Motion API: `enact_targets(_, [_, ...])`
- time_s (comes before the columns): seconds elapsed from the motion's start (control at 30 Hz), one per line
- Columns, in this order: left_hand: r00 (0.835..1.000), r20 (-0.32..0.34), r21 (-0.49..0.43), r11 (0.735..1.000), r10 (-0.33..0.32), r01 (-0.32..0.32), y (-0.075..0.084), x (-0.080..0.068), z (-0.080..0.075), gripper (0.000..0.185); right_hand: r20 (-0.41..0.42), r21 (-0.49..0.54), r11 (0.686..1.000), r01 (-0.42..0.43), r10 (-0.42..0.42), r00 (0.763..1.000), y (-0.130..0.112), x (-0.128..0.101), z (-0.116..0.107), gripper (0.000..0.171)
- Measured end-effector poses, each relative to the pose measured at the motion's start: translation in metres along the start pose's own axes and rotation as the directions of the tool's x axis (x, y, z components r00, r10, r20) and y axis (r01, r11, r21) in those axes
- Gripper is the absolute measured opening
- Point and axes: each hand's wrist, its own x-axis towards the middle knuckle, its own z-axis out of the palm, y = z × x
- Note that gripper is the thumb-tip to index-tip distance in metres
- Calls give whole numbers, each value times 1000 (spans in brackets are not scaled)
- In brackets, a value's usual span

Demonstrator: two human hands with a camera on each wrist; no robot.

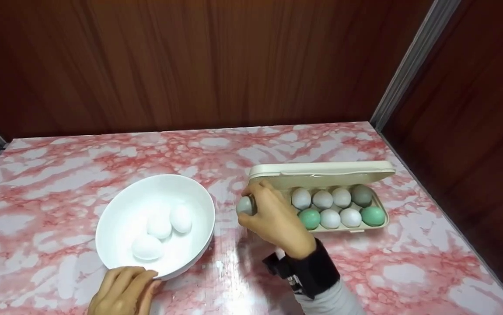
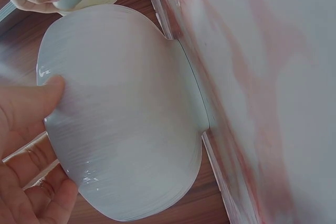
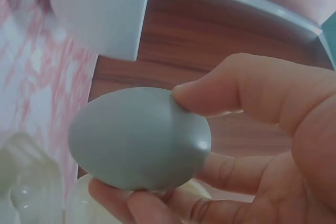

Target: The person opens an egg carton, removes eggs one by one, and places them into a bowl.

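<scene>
My right hand (image 1: 275,218) pinches a pale grey-green egg (image 3: 139,139) between thumb and fingertips, above the left end of an egg carton (image 1: 321,168). The carton's cream lid is raised, and two rows of white, grey and green eggs (image 1: 330,218) show inside; my hand hides its left end. Over at the left stands a white bowl (image 1: 116,210) holding three white eggs (image 1: 147,247). My left hand (image 1: 122,291) grips the bowl's near rim, its thumb on the outer wall in the left wrist view.
A pink-and-white marbled table (image 1: 234,153) lies under everything. Dark wood panels (image 1: 190,65) rise behind it and at the right, joined by a metal corner post (image 1: 413,65). My right wrist wears a black strap (image 1: 317,271).
</scene>
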Motion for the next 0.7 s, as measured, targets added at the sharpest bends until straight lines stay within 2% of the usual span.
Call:
enact_targets(0.23, [999,21,4,999,-40,40,3,0,-2,64,-16,4,999,33,-33,999,-11,-6,-2,35])
enact_targets(0.37, [999,16,-2,999,-37,37,3,0,-2,63,7,51,998,46,-46,999,-16,-6,-3,35])
enact_targets(0.57, [1000,3,-4,1000,-22,22,1,0,-1,63,27,104,994,23,-26,999,-26,-4,-4,36])
enact_targets(0.7, [999,4,-4,999,-36,36,1,0,-1,63,24,123,992,36,-39,999,-34,-2,0,34])
